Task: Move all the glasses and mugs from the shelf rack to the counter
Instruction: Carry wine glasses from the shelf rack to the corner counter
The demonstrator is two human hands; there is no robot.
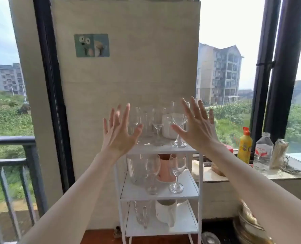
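Observation:
A white three-tier shelf rack [161, 150] stands ahead of me. Its top tier holds several stemmed glasses, among them a wide-bowled glass [179, 128] at the front right and a wine glass [157, 128] beside it, with a white mug [167, 128] behind. On the middle tier are a glass pitcher [136, 170], a pink mug [165, 170] and a wine glass [177, 173]. The bottom tier carries a glass mug [143, 213] and a white mug [165, 213]. My left hand [119, 132] and my right hand [195, 127] are raised, fingers spread, on either side of the top tier, holding nothing.
A stone counter ledge [214, 176] runs to the right of the rack, with a yellow bottle [244, 147], a water bottle [262, 153] and a wrapped bundle [279, 154] on it. Stacked bowls [248, 226] sit low right. A dark railing [10, 140] is at the left.

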